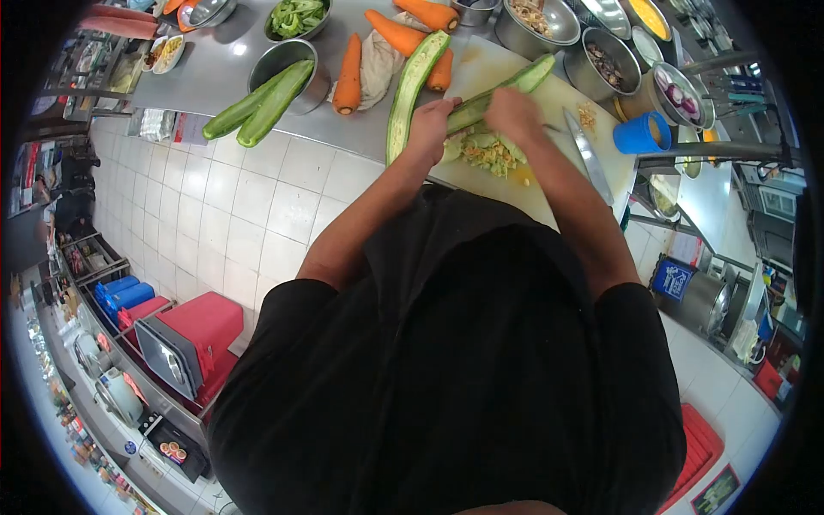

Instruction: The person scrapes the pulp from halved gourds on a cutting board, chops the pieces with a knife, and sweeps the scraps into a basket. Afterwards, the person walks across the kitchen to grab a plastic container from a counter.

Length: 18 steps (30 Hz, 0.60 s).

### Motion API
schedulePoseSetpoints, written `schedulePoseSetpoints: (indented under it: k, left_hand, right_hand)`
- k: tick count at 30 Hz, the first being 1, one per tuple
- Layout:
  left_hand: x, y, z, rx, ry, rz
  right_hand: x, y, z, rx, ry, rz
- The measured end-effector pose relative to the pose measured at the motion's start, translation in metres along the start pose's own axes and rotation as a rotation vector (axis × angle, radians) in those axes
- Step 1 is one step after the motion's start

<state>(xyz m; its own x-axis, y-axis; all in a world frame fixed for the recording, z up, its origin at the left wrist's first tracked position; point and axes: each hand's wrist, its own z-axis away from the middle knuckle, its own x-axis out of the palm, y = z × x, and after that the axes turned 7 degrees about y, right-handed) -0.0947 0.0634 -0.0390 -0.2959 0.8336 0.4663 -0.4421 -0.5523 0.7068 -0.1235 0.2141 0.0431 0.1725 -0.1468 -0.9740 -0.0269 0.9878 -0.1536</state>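
Observation:
My left hand [433, 129] is closed around the near end of a long green cucumber half [528, 79], which lies slantwise over the cutting board [481, 73]. My right hand [515, 116] is curled over the middle of that cucumber, blurred by motion; a thin grey end sticks out beside it, and what it grips is hidden. Below both hands lies a heap of pale, seedy pulp [491, 153]. Another cucumber half [414, 90], its pale inside facing up, rests left of my left hand. A knife [589, 159] lies on the board to the right.
Several carrots [348, 75] and a cloth [378, 69] lie left of the board. Two cucumber pieces [275, 103] lean out of a metal pot [313, 86] at the table edge. Metal bowls [601, 64] and a blue cup [639, 135] crowd the right side.

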Motion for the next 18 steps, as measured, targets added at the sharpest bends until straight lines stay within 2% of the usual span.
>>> schedulePoseSetpoints:
  k: [2, 5, 9, 12, 13, 16, 18]
  left_hand:
    - [-0.003, 0.002, -0.004, 0.024, 0.018, -0.017]
    - [-0.006, 0.006, -0.002, 0.027, 0.015, 0.007]
    - [0.004, -0.01, -0.002, 0.084, 0.019, -0.063]
    - [-0.008, -0.018, -0.015, 0.109, 0.028, -0.096]
    - [-0.011, -0.016, -0.017, 0.114, 0.033, -0.091]
    - [-0.007, -0.011, -0.01, 0.067, 0.043, -0.058]
    - [0.002, -0.005, -0.005, -0.023, 0.0, 0.064]
  right_hand:
    - [0.017, -0.03, 0.023, -0.15, 0.008, 0.017]
    - [0.0, -0.026, 0.027, -0.106, -0.077, -0.039]
    - [0.003, 0.009, 0.006, 0.041, -0.061, -0.132]
    - [0.018, -0.034, 0.034, -0.13, -0.062, -0.032]
    - [0.027, -0.04, 0.04, -0.14, -0.026, -0.095]
    - [0.022, -0.035, 0.035, -0.091, -0.039, -0.16]
    - [0.006, -0.011, 0.016, 0.022, -0.077, -0.151]
